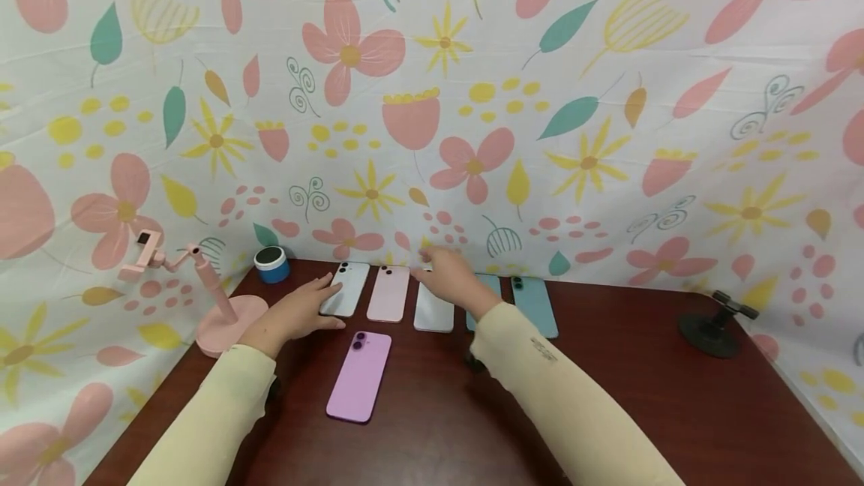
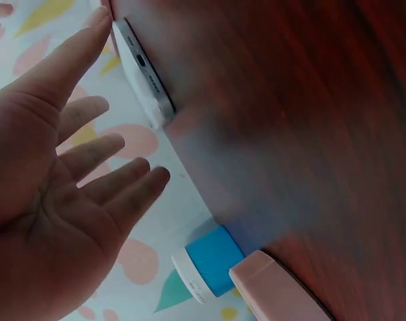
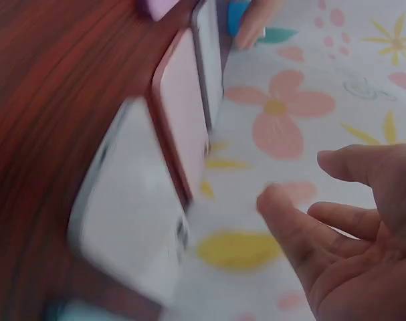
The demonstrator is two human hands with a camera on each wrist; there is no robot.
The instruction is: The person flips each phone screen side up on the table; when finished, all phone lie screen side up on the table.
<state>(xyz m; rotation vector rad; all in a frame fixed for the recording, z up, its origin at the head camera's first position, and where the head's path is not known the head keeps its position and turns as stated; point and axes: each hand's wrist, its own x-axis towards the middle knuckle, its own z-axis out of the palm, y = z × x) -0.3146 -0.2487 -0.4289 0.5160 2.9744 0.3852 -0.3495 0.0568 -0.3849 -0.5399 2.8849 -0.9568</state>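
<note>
A row of several phones lies back-up along the rear of the table. From the left come a white phone (image 1: 351,291), a pink phone (image 1: 388,295), a silvery-white phone (image 1: 434,315), a pale blue phone (image 1: 491,285) partly hidden by the right arm, and a teal phone (image 1: 538,310). Nearer the front lies a purple phone (image 1: 359,379). My left hand (image 1: 301,312), fingers spread, hovers by the left edge of the white phone; contact cannot be told. Over the top end of the silvery-white phone is my right hand (image 1: 451,274); the right wrist view shows it holding nothing, fingers loosely bent.
At the left stands a pink phone stand (image 1: 226,306) with a round base. A blue jar (image 1: 271,265) with a dark top sits at the back left corner. A black stand (image 1: 712,332) is at the right. Flowered cloth (image 1: 607,96) rises directly behind the table.
</note>
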